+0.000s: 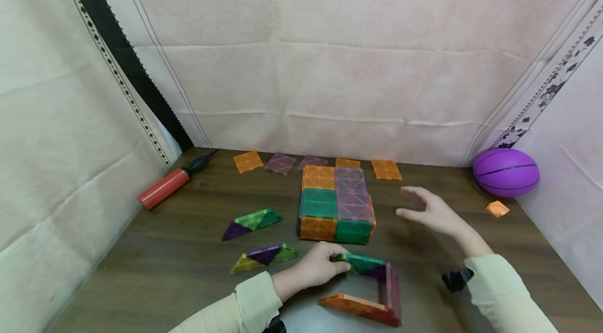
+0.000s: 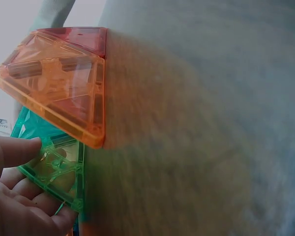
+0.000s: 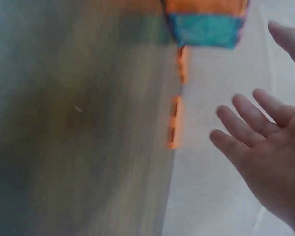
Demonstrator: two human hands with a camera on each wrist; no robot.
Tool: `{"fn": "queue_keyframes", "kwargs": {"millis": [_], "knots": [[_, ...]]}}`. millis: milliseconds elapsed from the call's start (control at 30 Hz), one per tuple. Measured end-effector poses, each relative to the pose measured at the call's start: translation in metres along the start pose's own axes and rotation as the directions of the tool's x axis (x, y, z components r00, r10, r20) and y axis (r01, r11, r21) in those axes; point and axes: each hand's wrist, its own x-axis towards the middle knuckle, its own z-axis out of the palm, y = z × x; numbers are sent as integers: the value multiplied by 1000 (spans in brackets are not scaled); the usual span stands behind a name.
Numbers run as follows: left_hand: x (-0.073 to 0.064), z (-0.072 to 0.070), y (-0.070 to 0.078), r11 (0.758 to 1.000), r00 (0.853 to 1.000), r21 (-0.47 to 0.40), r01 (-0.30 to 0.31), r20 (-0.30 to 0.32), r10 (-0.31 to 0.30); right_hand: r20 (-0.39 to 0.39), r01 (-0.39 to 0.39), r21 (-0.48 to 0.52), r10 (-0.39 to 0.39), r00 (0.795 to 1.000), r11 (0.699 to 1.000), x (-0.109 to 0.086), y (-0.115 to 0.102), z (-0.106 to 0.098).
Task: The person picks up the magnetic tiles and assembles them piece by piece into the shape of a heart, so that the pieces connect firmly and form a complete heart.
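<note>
My left hand [image 1: 316, 267] pinches the left end of a green magnetic tile strip [image 1: 366, 263], thumb on one face and fingers behind. That strip stands on edge and joins a dark red tile piece [image 1: 393, 296]. An orange tile strip [image 1: 350, 303] meets the red piece's near end, so the three form an open-sided frame. In the left wrist view a green triangular tile [image 2: 59, 169] sits between thumb and fingers. My right hand [image 1: 435, 212] hovers with spread fingers, holding nothing. Left of it stands a box of orange, green and purple magnetic tiles [image 1: 319, 202], apart from the hand.
Two tile strips, one green and purple [image 1: 253, 222], another yellow, purple and green [image 1: 266, 256], lie left of the box. Several flat square tiles line the back wall, including an orange tile [image 1: 386, 169]. A red pump [image 1: 165, 188], purple ball [image 1: 506, 173] and small orange piece [image 1: 498, 209] flank them.
</note>
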Motion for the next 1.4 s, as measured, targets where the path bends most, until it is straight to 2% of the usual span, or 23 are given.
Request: {"fn": "queue_keyframes", "kwargs": {"millis": [167, 300, 400, 600, 767, 1000, 1267, 1400], "knots": [[1, 4, -3, 1000, 1000, -7, -9, -6, 9, -42, -92, 4, 92, 995, 996, 35, 18, 2], [1, 5, -4, 1000, 1000, -20, -16, 3, 16, -45, -149, 4, 149, 988, 989, 55, 35, 9], [0, 7, -2, 999, 1000, -29, -13, 10, 13, -40, -170, -10, 169, 985, 985, 64, 46, 14], [0, 10, 0, 999, 1000, -32, -24, 5, 24, -9, -198, -40, 197, 980, 979, 74, 51, 20], [2, 10, 1, 999, 999, -32, -36, -12, 36, 16, -192, -102, 195, 981, 976, 75, 49, 22], [3, 8, -1, 999, 999, -22, -28, -22, 27, 22, -119, -169, 125, 992, 978, 67, 48, 18], [2, 5, -1, 1000, 999, -13, -14, -36, 14, 82, -81, -173, 97, 992, 982, 47, 35, 14], [1, 3, -3, 1000, 999, -7, -9, -43, 8, 79, -74, -155, 87, 993, 985, 43, 32, 15]]}}
